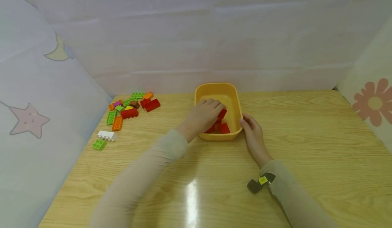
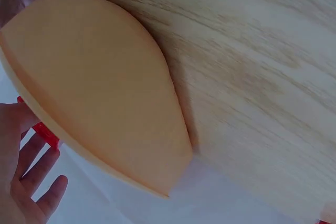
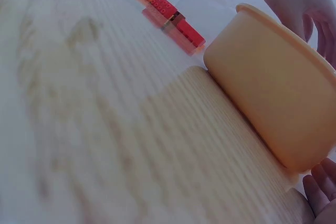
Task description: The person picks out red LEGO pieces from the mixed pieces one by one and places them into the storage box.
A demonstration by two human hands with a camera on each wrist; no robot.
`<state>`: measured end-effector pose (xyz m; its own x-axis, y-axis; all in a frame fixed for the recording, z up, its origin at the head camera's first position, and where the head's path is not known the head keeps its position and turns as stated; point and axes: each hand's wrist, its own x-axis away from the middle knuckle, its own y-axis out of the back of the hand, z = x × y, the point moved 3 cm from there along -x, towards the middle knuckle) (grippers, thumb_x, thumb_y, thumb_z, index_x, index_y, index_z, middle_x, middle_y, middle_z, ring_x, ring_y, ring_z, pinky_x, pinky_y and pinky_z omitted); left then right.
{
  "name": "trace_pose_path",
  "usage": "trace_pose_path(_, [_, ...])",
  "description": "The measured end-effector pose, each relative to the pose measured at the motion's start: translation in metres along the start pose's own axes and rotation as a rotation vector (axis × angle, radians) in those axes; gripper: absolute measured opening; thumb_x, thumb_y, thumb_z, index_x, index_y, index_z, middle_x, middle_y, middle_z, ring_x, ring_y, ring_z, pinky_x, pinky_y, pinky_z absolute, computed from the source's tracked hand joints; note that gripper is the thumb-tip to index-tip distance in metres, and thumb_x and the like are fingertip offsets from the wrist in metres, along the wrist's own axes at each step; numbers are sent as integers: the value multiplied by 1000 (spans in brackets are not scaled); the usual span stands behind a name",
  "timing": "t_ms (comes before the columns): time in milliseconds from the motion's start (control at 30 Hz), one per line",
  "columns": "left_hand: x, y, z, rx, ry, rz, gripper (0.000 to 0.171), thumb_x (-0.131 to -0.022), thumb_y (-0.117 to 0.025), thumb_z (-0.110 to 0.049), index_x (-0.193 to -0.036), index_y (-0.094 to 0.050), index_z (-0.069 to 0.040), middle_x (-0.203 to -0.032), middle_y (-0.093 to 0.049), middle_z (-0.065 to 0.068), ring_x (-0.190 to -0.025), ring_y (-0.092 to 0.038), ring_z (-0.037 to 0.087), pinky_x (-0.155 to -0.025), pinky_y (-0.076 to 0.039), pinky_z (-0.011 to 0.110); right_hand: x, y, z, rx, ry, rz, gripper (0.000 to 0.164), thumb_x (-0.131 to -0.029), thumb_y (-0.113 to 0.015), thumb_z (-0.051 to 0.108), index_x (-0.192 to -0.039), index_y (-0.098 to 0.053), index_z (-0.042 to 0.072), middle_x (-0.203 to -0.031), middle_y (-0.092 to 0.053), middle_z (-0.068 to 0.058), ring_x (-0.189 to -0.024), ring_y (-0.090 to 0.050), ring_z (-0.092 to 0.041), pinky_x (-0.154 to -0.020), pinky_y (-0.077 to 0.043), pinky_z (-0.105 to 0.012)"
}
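A yellow-orange plastic tub [image 1: 218, 137] stands on the table with several red bricks [image 1: 224, 128] inside, near its front wall. My left hand [image 1: 202, 116] reaches over the tub's left rim and holds a red brick [image 1: 222, 113] at the fingertips. In the left wrist view, that red brick [image 2: 46, 135] shows between thumb and fingers, partly hidden by the tub's rim. My right hand [image 1: 253, 134] rests against the right outer wall of the tub, thumb tip by the rim. In the right wrist view, its fingers [image 3: 321, 183] touch the tub's lower side.
Loose bricks lie at the table's left back, among them two red bricks [image 1: 152, 105], a long red brick [image 1: 129, 113] and an orange brick [image 1: 117, 123]. A white brick [image 1: 105, 135] and a green brick [image 1: 99, 144] lie nearer the left edge. A fabric wall [image 1: 245, 51] rises behind.
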<state>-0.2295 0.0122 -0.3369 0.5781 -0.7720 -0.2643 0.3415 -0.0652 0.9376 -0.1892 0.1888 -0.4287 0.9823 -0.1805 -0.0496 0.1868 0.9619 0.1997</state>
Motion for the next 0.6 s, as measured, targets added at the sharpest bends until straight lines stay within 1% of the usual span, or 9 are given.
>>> trace_pose_path(233, [-8, -8, -9, 15, -46, 7, 35, -90, -60, -24, -123, -54, -14, -121, -64, 1, -114, -55, 19, -99, -50, 35, 1, 0, 0, 11, 16, 8, 53, -96, -46, 39, -137, -46, 6, -140, -51, -15, -126, -45, -21, -112, -36, -47])
trace_pose_path(400, [-11, -13, -14, -20, -89, 7, 31, -94, -54, -22, -124, -54, -15, -121, -65, 0, -110, -57, 18, -97, -51, 35, 1, 0, 1, 8, 24, 8, 51, -96, -46, 37, -137, -46, 6, -139, -51, -15, -126, -45, -21, -112, -36, -48])
trace_pose_path(467, [-13, -13, -16, -41, -91, 11, 30, -95, -52, -19, -124, -54, -16, -122, -65, -1, -110, -58, 18, -96, -50, 35, 1, 0, 2, 8, 30, 6, 51, -97, -46, 36, -137, -47, 6, -139, -51, -16, -126, -45, -22, -112, -36, -48])
trace_pose_path(600, [-16, -13, -18, -43, -83, 47, 31, -95, -51, -17, -126, -55, -17, -125, -64, -1, -114, -56, 18, -98, -49, 35, 1, 0, 2, 11, 35, 4, 50, -97, -46, 36, -137, -47, 5, -138, -52, -16, -125, -45, -22, -112, -36, -48])
